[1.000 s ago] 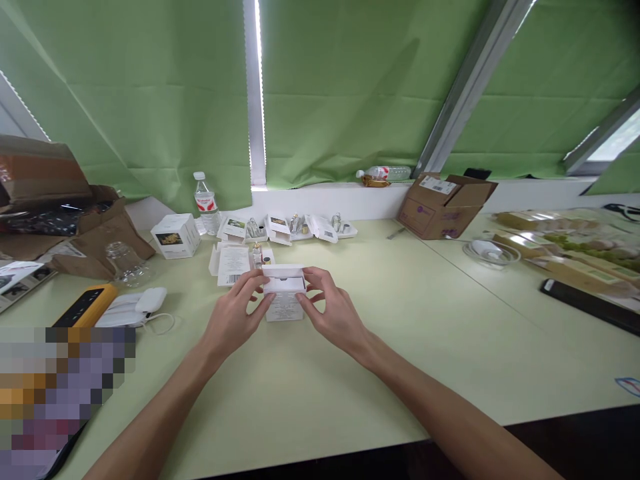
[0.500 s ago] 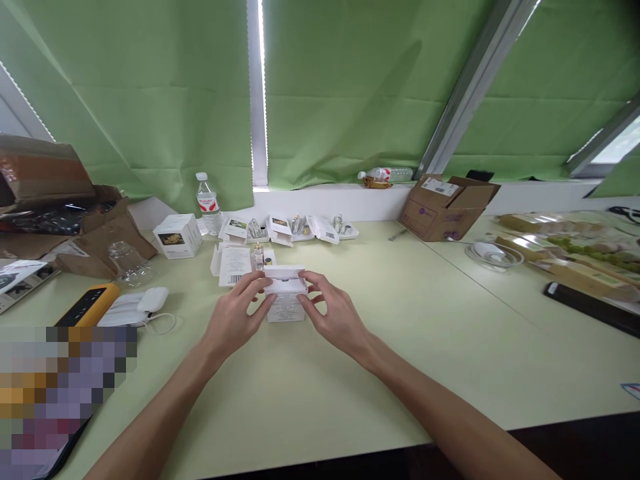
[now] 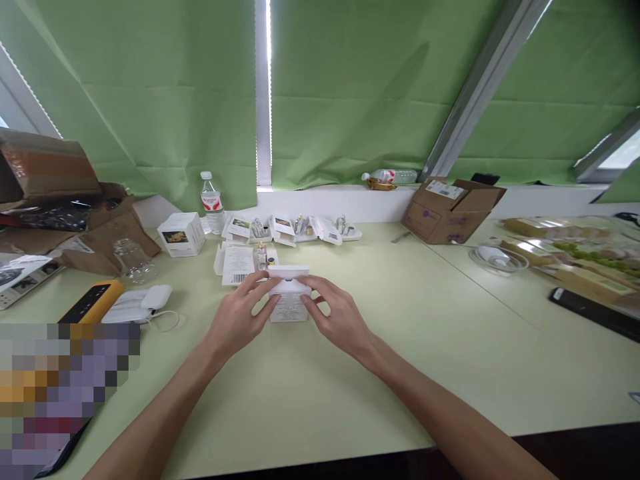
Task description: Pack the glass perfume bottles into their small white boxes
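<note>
A small white carton point(image 3: 289, 309) stands on the pale green table, its printed side toward me and its top flap raised at the back. My left hand point(image 3: 244, 305) grips its left edge, fingers at the top and thumb on the near face. On the right edge my right hand point(image 3: 334, 305) holds it the same way. The inside of the carton is mostly hidden. Just behind it lies an opened white box point(image 3: 237, 263) with a barcode, and a small glass bottle point(image 3: 261, 255) beside it.
Several opened white boxes with small bottles point(image 3: 300, 227) line the wall. A closed white box point(image 3: 181, 235) and a water bottle point(image 3: 212, 203) stand left of them. Cardboard boxes point(image 3: 450, 212) sit at both sides. A yellow power strip point(image 3: 90, 303) and a black bar point(image 3: 597, 312) lie farther out.
The whole view has shifted slightly, so everything appears a little farther right. Both hands keep their hold on the carton, whose flap stays up.
</note>
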Tool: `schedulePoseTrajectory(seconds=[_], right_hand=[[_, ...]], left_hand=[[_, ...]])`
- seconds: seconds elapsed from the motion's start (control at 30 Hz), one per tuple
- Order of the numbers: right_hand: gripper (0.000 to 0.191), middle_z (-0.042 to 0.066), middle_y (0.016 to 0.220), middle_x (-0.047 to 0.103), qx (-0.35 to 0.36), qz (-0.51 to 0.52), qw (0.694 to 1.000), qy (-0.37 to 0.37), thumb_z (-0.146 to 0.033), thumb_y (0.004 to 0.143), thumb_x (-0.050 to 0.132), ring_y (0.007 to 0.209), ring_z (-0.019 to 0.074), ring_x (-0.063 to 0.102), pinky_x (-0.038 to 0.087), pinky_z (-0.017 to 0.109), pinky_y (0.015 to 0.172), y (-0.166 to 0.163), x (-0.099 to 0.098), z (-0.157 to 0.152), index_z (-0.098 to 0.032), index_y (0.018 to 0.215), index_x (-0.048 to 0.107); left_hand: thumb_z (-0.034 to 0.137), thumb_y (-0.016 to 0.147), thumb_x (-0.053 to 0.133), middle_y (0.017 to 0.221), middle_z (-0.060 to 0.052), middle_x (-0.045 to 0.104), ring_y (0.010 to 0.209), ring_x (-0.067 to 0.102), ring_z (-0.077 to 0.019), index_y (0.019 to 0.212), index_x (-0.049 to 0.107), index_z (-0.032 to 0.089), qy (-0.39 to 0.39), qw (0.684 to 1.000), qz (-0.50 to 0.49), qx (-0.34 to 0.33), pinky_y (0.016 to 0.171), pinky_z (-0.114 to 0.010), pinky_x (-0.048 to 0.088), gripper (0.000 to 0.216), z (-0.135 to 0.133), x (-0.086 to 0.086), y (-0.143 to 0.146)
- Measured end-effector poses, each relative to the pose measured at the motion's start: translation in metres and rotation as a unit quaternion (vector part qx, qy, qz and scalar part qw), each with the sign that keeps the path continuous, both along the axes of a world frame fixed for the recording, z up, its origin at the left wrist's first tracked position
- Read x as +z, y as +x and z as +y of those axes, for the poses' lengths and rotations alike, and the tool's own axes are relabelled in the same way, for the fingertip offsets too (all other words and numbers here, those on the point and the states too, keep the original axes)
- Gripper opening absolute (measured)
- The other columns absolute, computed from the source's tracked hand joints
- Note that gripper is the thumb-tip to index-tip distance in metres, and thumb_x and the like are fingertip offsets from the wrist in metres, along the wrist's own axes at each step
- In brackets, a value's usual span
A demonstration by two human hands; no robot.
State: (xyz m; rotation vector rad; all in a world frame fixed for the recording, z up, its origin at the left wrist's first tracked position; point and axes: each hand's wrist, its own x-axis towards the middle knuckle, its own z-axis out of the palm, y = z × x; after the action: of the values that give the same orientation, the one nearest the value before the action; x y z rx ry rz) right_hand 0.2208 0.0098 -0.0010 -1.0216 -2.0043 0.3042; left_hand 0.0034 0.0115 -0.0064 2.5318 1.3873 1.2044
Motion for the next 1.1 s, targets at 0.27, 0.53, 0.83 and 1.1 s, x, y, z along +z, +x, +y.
schedulePoseTrajectory(seconds=[0.27,0.53,0.83,1.1], right_hand=[[0.031,0.004,0.123,0.061,0.002,0.004,1.000,0.004,-0.027,0.095,0.045,0.104,0.0218,0.062,0.057,0.039,0.082,0.000,-0.001,0.001,-0.029,0.124,0.056],[0.028,0.004,0.120,0.063,-0.001,0.016,1.000,0.001,-0.026,0.093,0.049,0.108,0.0216,0.060,0.054,0.039,0.088,0.000,-0.002,0.001,-0.027,0.119,0.061],[0.021,0.004,0.108,0.070,0.025,0.114,0.992,-0.042,-0.027,0.093,0.051,0.104,0.0198,0.063,0.049,0.034,0.092,-0.001,0.012,-0.005,-0.024,0.104,0.069],[0.020,0.004,0.100,0.069,0.031,0.268,0.931,-0.246,-0.038,0.084,0.063,0.092,0.0196,0.064,0.050,0.032,0.079,0.000,0.012,-0.003,-0.022,0.096,0.061]], left_hand=[[0.032,0.093,0.050,0.128,-0.004,0.055,0.095,0.066,-0.0177,0.122,0.058,0.033,0.000,1.000,-0.008,-0.004,0.077,-0.032,0.059,0.030,0.001,0.000,-0.001],[0.030,0.092,0.052,0.123,-0.004,0.056,0.096,0.062,-0.0161,0.116,0.063,0.029,-0.019,0.997,-0.072,-0.028,0.077,-0.031,0.058,0.026,-0.001,0.003,0.002],[0.032,0.090,0.054,0.107,-0.003,0.064,0.101,0.060,-0.0172,0.097,0.070,0.025,-0.129,0.968,-0.208,-0.045,0.078,-0.027,0.054,0.019,-0.007,0.018,0.007],[0.038,0.082,0.065,0.100,-0.002,0.062,0.094,0.060,-0.0172,0.101,0.055,0.023,-0.249,0.905,-0.342,-0.040,0.079,-0.029,0.050,0.027,-0.004,0.017,0.007]])
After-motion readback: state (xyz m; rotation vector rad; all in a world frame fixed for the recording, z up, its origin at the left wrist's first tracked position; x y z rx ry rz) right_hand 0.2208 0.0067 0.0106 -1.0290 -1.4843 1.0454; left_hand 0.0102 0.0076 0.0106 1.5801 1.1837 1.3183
